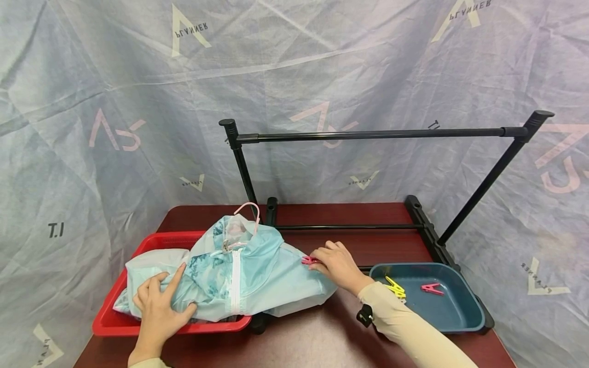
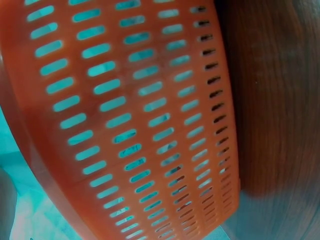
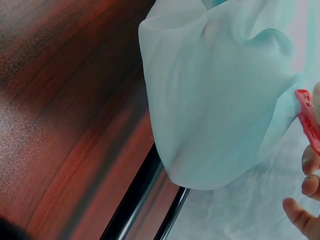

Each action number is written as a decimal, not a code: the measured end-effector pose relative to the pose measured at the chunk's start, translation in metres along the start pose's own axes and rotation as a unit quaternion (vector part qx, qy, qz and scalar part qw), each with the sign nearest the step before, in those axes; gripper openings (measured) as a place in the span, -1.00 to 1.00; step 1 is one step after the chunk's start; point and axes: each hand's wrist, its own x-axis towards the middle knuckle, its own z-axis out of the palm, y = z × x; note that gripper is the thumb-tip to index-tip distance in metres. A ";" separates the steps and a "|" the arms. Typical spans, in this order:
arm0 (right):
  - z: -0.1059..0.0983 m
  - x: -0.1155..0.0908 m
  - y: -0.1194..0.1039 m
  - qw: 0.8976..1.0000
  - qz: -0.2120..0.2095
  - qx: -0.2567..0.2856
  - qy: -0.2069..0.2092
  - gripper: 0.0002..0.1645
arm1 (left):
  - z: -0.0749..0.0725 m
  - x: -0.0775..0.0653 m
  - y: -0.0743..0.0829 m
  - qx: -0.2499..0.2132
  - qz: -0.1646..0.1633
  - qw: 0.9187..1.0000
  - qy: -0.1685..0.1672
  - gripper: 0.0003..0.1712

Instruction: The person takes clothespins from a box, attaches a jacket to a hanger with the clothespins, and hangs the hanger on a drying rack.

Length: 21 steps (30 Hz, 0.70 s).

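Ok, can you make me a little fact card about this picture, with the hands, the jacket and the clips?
Left hand: fingers spread on the light blue jacket
Right hand: pinching a pink clip against the jacket; whether it bites the cloth, I can't tell
Jacket: partly over the red basket, pink hanger hook at its neck
Blue tray: holds yellow clips and another pink clip
Rack: black, standing on the reddish-brown table
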 end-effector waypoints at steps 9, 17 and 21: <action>0.000 0.000 -0.001 1.000 0.006 0.000 -0.001 -0.70 | 0.000 0.001 0.001 -0.001 -0.001 1.000 0.001 -0.02; -0.002 -0.001 -0.003 1.000 0.012 -0.003 0.000 -0.68 | 0.000 0.001 0.000 -0.004 -0.004 1.000 -0.003 -0.01; -0.003 -0.001 -0.004 1.000 0.021 -0.005 -0.006 -0.68 | -0.001 0.001 0.000 -0.005 -0.004 1.000 -0.005 -0.01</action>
